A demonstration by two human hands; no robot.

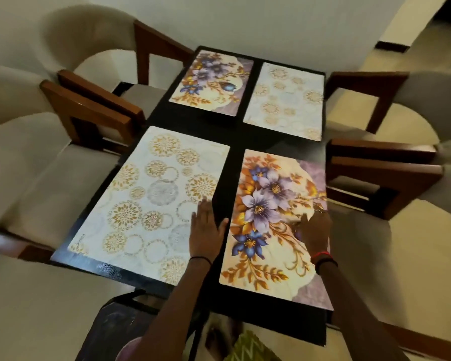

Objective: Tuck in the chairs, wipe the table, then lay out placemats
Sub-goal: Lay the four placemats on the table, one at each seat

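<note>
A black table (238, 136) holds placemats in two rows. A white mat with gold circles (146, 199) lies near left, a purple flower mat (274, 220) near right. At the far end lie a second flower mat (211, 82) and a second gold-circle mat (284, 100). My left hand (206, 230) lies flat with straight fingers on the right edge of the near gold-circle mat. My right hand (315, 227) presses on the right side of the near flower mat, fingers spread.
Cream upholstered chairs with brown wooden arms stand close on both sides: two on the left (89, 110) and two on the right (380, 170). A white wall (271, 22) closes the far end. A chair back (120, 324) is below me at the near edge.
</note>
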